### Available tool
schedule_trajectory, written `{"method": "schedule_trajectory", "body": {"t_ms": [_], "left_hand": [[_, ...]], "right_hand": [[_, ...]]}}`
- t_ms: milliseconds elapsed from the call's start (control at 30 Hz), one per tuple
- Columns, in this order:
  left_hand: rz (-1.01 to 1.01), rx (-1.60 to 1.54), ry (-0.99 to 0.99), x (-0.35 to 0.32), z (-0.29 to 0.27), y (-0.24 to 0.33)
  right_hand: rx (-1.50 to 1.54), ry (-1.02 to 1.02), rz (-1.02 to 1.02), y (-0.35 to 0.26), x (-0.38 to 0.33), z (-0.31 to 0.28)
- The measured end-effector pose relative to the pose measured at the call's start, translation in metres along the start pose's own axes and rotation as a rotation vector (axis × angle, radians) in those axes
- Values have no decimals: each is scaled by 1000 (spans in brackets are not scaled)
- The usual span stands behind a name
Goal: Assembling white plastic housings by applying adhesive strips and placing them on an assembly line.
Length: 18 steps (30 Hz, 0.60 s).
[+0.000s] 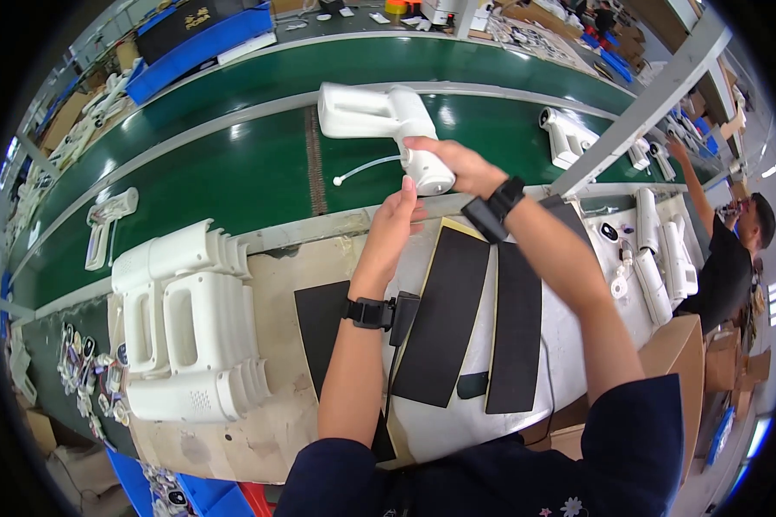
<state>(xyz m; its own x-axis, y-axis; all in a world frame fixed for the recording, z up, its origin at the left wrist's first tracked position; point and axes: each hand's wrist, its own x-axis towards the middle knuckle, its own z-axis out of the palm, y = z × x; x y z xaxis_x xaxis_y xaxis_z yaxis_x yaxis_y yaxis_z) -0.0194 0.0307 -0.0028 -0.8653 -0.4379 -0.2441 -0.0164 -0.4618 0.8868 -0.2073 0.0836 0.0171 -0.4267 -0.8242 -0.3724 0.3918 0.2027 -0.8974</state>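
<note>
White plastic casing (416, 116), smooth, with a looped handle (353, 129), is held over the green belt (233, 172); the right hand (461, 164) grasps its rounded end. The left hand (392, 231) is unclasped just beside it, contact unclear. Flat black strips (444, 314) and nested white shells (222, 310) lie on the bench (259, 448)

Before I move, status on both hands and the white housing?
Right hand gripping white housing; left hand open by its near end, contact unclear. Housing over green belt. Pale tube juts out, might snag.
</note>
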Motion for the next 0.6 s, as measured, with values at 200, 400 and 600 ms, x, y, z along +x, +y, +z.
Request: {"method": "schedule_trajectory", "body": {"t_ms": [200,400,600], "left_hand": [[289,-89,124,-5,-10,8],[389,55,285,-8,-1,13],[445,-16,274,-5,-2,1]], "right_hand": [[30,77,-380,30,-11,79],[290,-234,-393,40,-3,58],[361,-265,-400,47,1,61]]}}
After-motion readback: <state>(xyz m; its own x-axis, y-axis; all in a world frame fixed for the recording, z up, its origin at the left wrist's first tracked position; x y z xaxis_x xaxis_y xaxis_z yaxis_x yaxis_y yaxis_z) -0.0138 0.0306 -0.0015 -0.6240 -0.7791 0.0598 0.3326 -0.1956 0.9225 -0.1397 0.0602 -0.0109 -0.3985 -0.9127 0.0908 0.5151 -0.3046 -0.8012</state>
